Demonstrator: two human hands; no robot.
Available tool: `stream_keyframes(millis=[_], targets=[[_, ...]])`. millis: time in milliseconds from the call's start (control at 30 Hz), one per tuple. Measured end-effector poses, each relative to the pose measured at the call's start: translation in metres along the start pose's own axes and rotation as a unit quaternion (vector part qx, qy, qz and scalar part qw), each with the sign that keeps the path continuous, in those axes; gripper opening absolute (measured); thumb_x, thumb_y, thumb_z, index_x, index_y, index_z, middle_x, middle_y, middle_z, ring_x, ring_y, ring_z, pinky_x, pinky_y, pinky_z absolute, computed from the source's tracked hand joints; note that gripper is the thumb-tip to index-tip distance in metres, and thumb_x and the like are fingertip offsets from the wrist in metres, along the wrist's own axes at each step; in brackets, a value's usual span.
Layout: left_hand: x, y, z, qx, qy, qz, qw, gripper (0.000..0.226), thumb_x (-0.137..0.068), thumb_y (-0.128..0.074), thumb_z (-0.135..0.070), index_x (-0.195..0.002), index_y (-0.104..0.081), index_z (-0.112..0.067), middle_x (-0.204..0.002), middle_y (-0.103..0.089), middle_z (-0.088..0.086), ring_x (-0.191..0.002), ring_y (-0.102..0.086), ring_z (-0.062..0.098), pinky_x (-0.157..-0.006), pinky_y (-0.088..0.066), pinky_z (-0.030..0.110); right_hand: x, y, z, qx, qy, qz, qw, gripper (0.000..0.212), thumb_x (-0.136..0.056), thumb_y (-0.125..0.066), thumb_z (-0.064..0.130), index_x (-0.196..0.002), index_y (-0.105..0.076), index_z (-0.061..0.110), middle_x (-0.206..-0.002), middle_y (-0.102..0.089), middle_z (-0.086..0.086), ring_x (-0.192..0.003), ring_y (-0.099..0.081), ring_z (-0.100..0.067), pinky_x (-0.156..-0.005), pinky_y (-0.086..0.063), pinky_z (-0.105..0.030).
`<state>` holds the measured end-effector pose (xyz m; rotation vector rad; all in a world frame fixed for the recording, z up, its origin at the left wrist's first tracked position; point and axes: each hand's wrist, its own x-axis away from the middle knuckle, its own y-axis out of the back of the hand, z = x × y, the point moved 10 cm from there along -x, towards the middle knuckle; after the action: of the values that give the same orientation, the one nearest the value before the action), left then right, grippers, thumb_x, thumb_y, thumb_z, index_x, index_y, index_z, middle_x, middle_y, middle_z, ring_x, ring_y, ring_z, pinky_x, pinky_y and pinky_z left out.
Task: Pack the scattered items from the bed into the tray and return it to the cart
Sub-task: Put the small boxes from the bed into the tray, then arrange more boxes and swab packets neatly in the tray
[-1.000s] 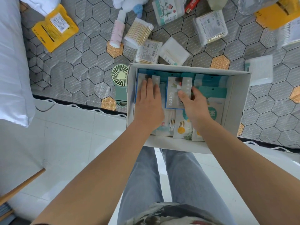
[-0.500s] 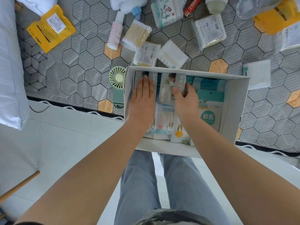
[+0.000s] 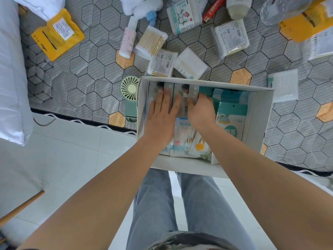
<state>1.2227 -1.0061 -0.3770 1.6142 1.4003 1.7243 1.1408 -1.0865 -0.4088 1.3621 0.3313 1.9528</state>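
The white cardboard tray (image 3: pixel 259 123) lies on the bed's near edge, partly over the floor. Inside are teal packets (image 3: pixel 232 107), cotton-swab bags (image 3: pixel 182 138) and two grey carded packs along the far wall. My left hand (image 3: pixel 162 112) lies flat with spread fingers on the left pack (image 3: pixel 153 91). My right hand (image 3: pixel 201 110) has its fingers curled over the right edge of the second grey pack (image 3: pixel 183 105), which sits beside the first. Both forearms reach in over the near wall.
Loose items lie on the hexagon-patterned bed beyond the tray: a green hand fan (image 3: pixel 130 94) against its left wall, a pink bottle (image 3: pixel 128 40), swab packs (image 3: pixel 151 40), a white pad (image 3: pixel 283 85), a yellow pouch (image 3: pixel 57 34). A white pillow (image 3: pixel 10 78) sits at the left.
My right hand has slid the grey pack left and toward the tray's far wall, up against the other pack. My left hand has spread its fingers over the left pack.
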Motion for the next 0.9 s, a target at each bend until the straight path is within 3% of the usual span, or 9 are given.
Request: stream_keyframes(millis=[67,167,233,333,400,500,633,733,900], targets=[[0.002,0.001,-0.009,0.014,-0.023,-0.023,0.999,0.079,-0.078,-0.054,0.001,-0.148,-0.020,-0.014,-0.153,-0.018,0.021,-0.142,-0.014,0.038,-0.114,-0.014,0.047,0.000,0.001,0.001,0.002,0.002,0.000,1.000,0.034,-0.096,-0.042,0.024,-0.122,-0.045,0.003,-0.127,-0.045,-0.018,-0.108,-0.051,-0.034,-0.091,-0.042,-0.039],[0.000,-0.008,-0.008,0.029,-0.007,0.015,0.999,0.078,-0.078,-0.052,0.001,-0.148,-0.021,-0.016,-0.154,-0.016,0.018,-0.143,-0.012,0.036,-0.115,-0.012,0.046,0.001,0.002,0.005,0.007,0.012,0.000,1.000,0.035,-0.094,-0.044,0.023,-0.124,-0.043,0.003,-0.128,-0.042,-0.018,-0.113,-0.047,-0.035,-0.095,-0.041,-0.041],[-0.002,0.000,-0.008,0.025,-0.017,-0.002,1.000,0.075,-0.074,-0.062,-0.004,-0.143,-0.035,-0.014,-0.149,-0.031,0.020,-0.138,-0.028,0.037,-0.110,-0.026,0.047,0.005,0.005,0.009,0.022,0.029,-0.001,0.999,0.039,-0.093,-0.046,0.023,-0.127,-0.041,0.005,-0.129,-0.041,-0.017,-0.117,-0.043,-0.034,-0.097,-0.038,-0.041],[-0.008,0.009,-0.008,-0.041,-0.043,-0.042,0.997,0.064,-0.057,-0.077,-0.016,-0.119,-0.061,-0.013,-0.122,-0.060,0.016,-0.112,-0.059,0.033,-0.079,-0.053,0.037,0.017,0.014,0.019,0.061,0.096,-0.013,0.993,0.046,-0.092,-0.048,0.020,-0.134,-0.036,0.007,-0.130,-0.040,-0.015,-0.121,-0.036,-0.032,-0.098,-0.034,-0.038],[-0.011,0.019,-0.008,-0.068,-0.044,-0.060,0.995,0.054,-0.054,-0.077,-0.015,-0.107,-0.064,-0.011,-0.108,-0.066,0.013,-0.096,-0.065,0.030,-0.062,-0.052,0.029,0.029,0.023,0.027,0.059,0.151,-0.020,0.987,0.045,-0.090,-0.048,0.013,-0.133,-0.039,0.006,-0.127,-0.043,-0.015,-0.118,-0.038,-0.031,-0.097,-0.035,-0.037],[-0.011,0.033,-0.018,-0.050,-0.065,-0.070,0.994,0.054,-0.046,-0.073,-0.004,-0.099,-0.060,-0.008,-0.093,-0.067,0.013,-0.078,-0.066,0.030,-0.053,-0.048,0.028,0.044,0.042,0.041,0.039,0.222,-0.043,0.973,0.037,-0.088,-0.049,0.006,-0.124,-0.050,0.001,-0.120,-0.051,-0.014,-0.112,-0.044,-0.029,-0.091,-0.038,-0.033],[-0.009,0.070,-0.029,0.034,-0.110,-0.115,0.987,0.035,-0.058,-0.062,0.002,-0.092,-0.066,-0.003,-0.086,-0.067,0.011,-0.072,-0.063,0.031,-0.052,-0.048,0.029,0.053,0.071,0.059,0.011,0.270,-0.092,0.958,0.028,-0.084,-0.052,0.001,-0.111,-0.058,-0.002,-0.105,-0.056,-0.015,-0.100,-0.051,-0.029,-0.081,-0.039,-0.026],[-0.014,0.104,-0.027,0.075,-0.119,-0.158,0.977,0.034,-0.072,-0.040,-0.012,-0.092,-0.066,-0.005,-0.084,-0.067,0.008,-0.075,-0.063,0.027,-0.057,-0.049,0.027,0.052,0.086,0.070,0.004,0.267,-0.102,0.958,0.029,-0.085,-0.052,0.003,-0.113,-0.058,-0.001,-0.108,-0.055,-0.013,-0.104,-0.048,-0.026,-0.081,-0.032,-0.020],[-0.048,0.138,-0.007,0.116,-0.072,-0.168,0.976,0.032,-0.079,-0.053,-0.005,-0.109,-0.062,0.000,-0.102,-0.065,0.015,-0.096,-0.059,0.033,-0.075,-0.049,0.038,0.037,0.104,0.083,-0.013,0.251,-0.118,0.961,0.029,-0.087,-0.051,0.003,-0.115,-0.057,0.001,-0.111,-0.054,-0.012,-0.107,-0.046,-0.026,-0.081,-0.029,-0.019]])
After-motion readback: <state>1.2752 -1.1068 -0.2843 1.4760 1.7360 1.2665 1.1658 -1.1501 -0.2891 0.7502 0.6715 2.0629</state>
